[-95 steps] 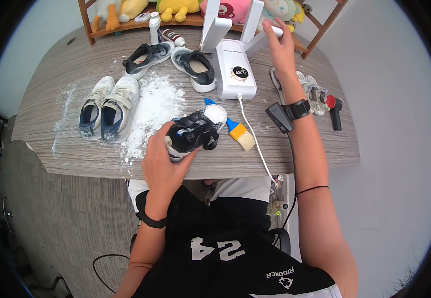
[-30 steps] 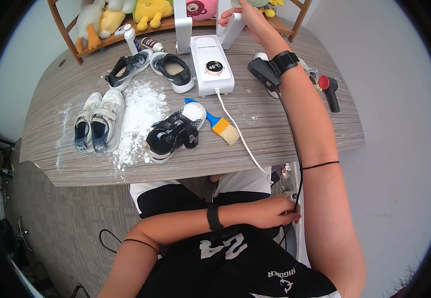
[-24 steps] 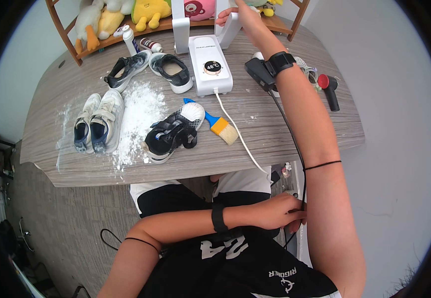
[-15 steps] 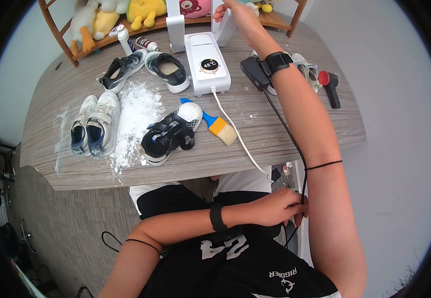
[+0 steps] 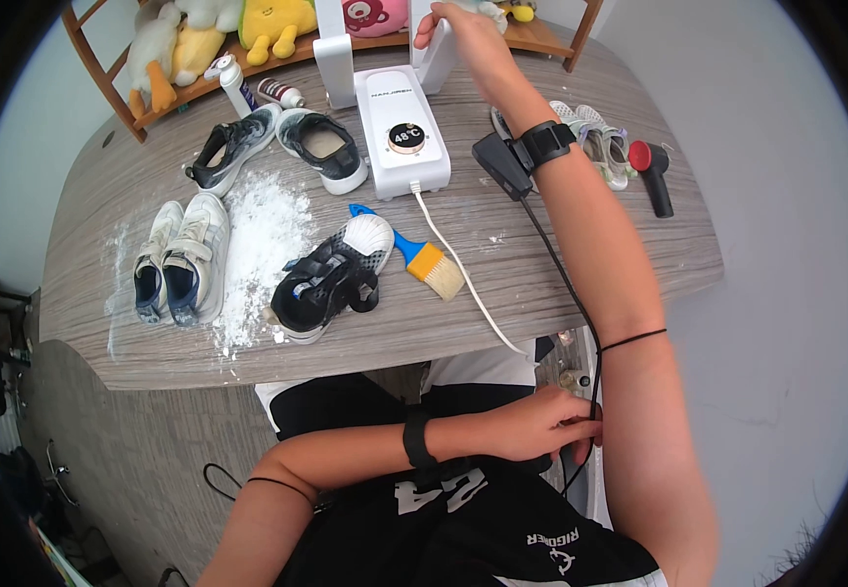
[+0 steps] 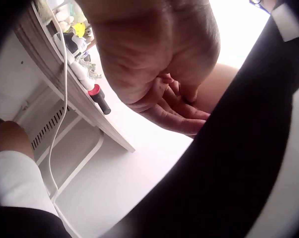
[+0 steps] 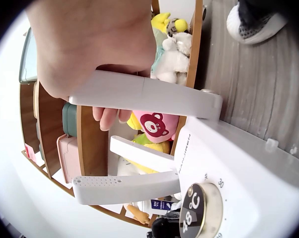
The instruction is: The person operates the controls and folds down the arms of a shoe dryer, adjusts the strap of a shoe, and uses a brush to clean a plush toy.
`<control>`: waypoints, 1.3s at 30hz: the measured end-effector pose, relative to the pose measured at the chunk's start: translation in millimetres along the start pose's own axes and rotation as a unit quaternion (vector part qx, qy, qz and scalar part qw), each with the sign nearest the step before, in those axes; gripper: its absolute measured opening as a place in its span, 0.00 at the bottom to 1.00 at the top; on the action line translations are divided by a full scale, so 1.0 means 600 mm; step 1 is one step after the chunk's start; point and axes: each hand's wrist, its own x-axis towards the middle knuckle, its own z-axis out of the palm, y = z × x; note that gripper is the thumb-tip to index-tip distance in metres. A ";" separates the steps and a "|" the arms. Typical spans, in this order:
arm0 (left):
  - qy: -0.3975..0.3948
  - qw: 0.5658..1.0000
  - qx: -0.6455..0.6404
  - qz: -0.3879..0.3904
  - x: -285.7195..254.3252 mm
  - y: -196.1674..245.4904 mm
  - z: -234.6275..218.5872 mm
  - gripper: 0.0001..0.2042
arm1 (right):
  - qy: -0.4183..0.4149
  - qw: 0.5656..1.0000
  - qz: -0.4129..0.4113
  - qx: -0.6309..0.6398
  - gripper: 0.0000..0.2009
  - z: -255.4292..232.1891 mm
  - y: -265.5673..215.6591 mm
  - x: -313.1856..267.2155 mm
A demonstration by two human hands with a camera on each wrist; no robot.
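Note:
My right hand point(image 5: 475, 51) grips one upright arm point(image 7: 144, 94) of the white shoe dryer point(image 5: 400, 117), whose round display reads 48°C. In the right wrist view the fingertips point(image 7: 107, 118) show below that arm. My left hand point(image 5: 532, 423) is low by my lap, its fingers curled at the black cable point(image 5: 563, 269) that runs down from my right wrist. The left wrist view shows curled fingers point(image 6: 171, 116), with the cable hidden. A black shoe with a white toe point(image 5: 331, 279) lies on the table beside a blue-and-yellow brush point(image 5: 429, 266).
White powder point(image 5: 266, 230) covers the table between a pair of white shoes point(image 5: 194, 259) and two dark shoes point(image 5: 321, 147). Two bottles point(image 5: 235, 83) stand and lie behind. Pale shoes point(image 5: 600, 147) and a red-and-black tool point(image 5: 651, 176) are at the right. A white power cord point(image 5: 448, 254) crosses the front edge.
My left hand has let go of the black shoe and moved down right to the black cable. The right hand has closed on the dryer arm. The view has shifted slightly.

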 end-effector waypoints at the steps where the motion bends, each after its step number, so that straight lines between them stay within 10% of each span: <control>1: 0.002 1.000 -0.001 0.000 -0.002 -0.005 0.001 0.16 | 0.002 1.000 0.004 0.010 0.22 0.002 -0.001 -0.003; 7: 0.004 0.981 0.189 -0.047 -0.053 0.009 -0.024 0.17 | -0.003 0.999 -0.032 0.029 0.19 -0.013 0.040 0.016; 13: 0.122 0.947 0.291 -0.057 -0.136 0.182 -0.091 0.15 | 0.019 0.998 -0.059 0.003 0.21 -0.008 0.007 -0.021; 23: 0.541 0.633 0.527 0.174 -0.158 0.345 -0.379 0.16 | 0.014 0.996 -0.075 0.045 0.19 -0.010 0.014 -0.012; 27: 0.537 0.629 0.534 0.174 -0.137 0.337 -0.483 0.18 | 0.009 0.996 -0.073 0.050 0.18 0.003 0.008 -0.010; 29: 0.470 0.722 0.506 0.035 -0.134 0.347 -0.501 0.18 | -0.009 0.996 -0.078 0.035 0.18 0.014 0.001 -0.014; 34: 0.466 0.777 0.395 0.151 -0.120 0.337 -0.557 0.21 | 0.092 0.980 -0.158 0.076 0.18 0.044 -0.007 -0.007; 39: 0.441 0.825 0.336 0.111 -0.119 0.334 -0.554 0.23 | 0.006 0.993 -0.113 0.026 0.18 0.020 -0.011 -0.012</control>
